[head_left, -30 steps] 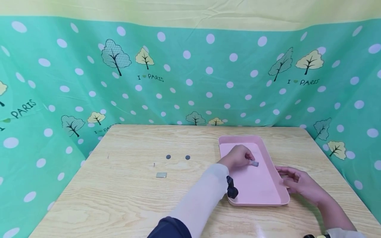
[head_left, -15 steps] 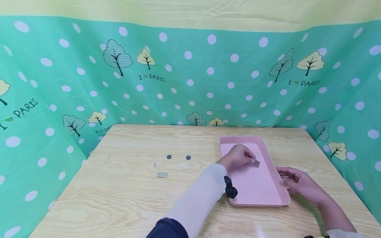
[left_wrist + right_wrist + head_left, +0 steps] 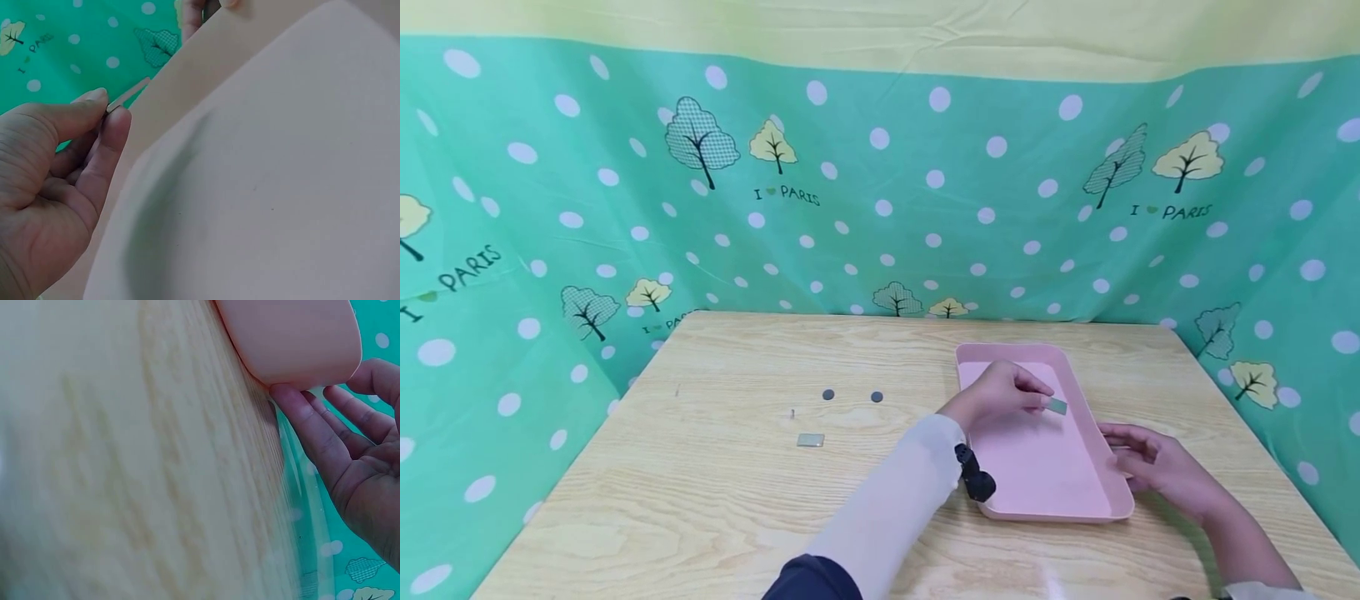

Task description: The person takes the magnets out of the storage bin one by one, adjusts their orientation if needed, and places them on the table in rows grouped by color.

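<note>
In the head view my left hand [image 3: 1006, 388] hovers over the inside of a pink tray [image 3: 1030, 475]. Thumb and fingers pinch a small, thin, grey-green rectangular plate [image 3: 1056, 406] by one end. Seen from the left wrist, the plate [image 3: 129, 94] appears edge-on between thumb and fingertip, above the pink tray floor [image 3: 269, 187]. On the tray's right side, my right hand [image 3: 1165, 467] touches the outer wall with extended fingertips. From the right wrist, those fingers [image 3: 312, 428] meet the wall near the tray's rounded corner [image 3: 294, 350].
A similar grey rectangular plate [image 3: 810, 440] lies on the wooden table [image 3: 662, 500], left of the tray. Behind it are two dark discs [image 3: 828, 394] and a tiny upright piece [image 3: 792, 414]. A green dotted curtain [image 3: 880, 208] encloses the table.
My left hand has shifted slightly right and up with the plate, which has turned to show a greener face. The right hand stays at the tray's wall.
</note>
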Demonstrator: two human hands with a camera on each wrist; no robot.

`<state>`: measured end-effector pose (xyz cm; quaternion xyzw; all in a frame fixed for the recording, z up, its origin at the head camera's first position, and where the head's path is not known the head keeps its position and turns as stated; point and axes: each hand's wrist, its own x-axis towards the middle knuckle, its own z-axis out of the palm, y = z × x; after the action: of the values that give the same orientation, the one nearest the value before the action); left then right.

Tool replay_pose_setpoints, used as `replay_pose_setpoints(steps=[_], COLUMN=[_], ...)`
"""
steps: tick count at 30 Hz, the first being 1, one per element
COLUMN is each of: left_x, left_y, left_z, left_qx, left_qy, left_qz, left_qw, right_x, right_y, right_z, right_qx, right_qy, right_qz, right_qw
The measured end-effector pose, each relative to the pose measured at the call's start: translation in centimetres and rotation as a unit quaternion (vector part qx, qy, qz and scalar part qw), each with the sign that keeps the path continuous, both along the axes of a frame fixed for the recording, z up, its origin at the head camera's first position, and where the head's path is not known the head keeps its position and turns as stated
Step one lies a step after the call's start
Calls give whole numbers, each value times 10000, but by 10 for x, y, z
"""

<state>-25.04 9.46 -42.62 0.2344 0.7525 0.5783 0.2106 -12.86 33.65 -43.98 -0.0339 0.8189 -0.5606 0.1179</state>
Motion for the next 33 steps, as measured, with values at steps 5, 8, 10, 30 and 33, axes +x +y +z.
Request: replay_pose_setpoints(steps=[5, 8, 10, 30, 33], left_x=[3, 4, 5, 13, 15], left_y=[-3, -5, -7, -38, -42], left_z=[4, 7, 8, 14, 14], left_qx=[191, 366, 481, 1306, 1315], left_qy=[-210, -317, -351, -496, -480], left_qz=[115, 149, 119, -43, 10], left_qw=[9995, 9987, 9982, 9902, 9902], right_x=[0, 0, 1, 4, 4], right_y=[-1, -1, -1, 4, 4], right_z=[0, 2, 2, 4, 3], right_qx=[-29, -6, 53, 345, 335], right_qy=[-1, 10, 16, 128, 139], right_qz=[7, 17, 32, -99, -82], right_qw=[10000, 10000, 10000, 9993, 9993])
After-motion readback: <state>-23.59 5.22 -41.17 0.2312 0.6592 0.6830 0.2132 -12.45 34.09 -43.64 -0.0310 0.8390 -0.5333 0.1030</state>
